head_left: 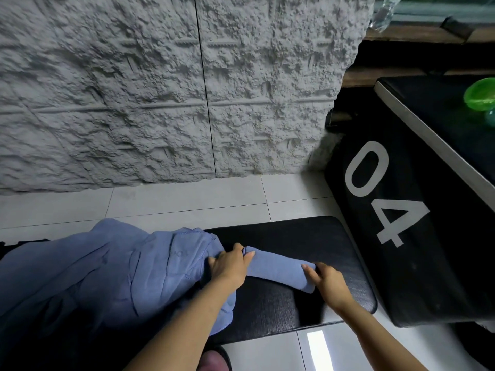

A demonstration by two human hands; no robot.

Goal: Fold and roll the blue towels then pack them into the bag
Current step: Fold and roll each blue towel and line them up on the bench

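Note:
A rolled blue towel (278,269) lies across the black padded bench (294,236). My left hand (230,266) grips its left end, fingers curled over the roll. Its right end is held by my right hand (326,282), fingers wrapped over the far side. A heap of loose blue towels (107,269) covers the bench's left part, right beside my left hand. The large black bag marked "04" (388,210) stands to the right of the bench, its open top edged in white.
A rough grey textured wall (160,89) rises behind the bench, with white floor tiles (187,199) between them. A green object (480,93) rests inside the bag's top at far right. A wooden ledge runs at the upper right.

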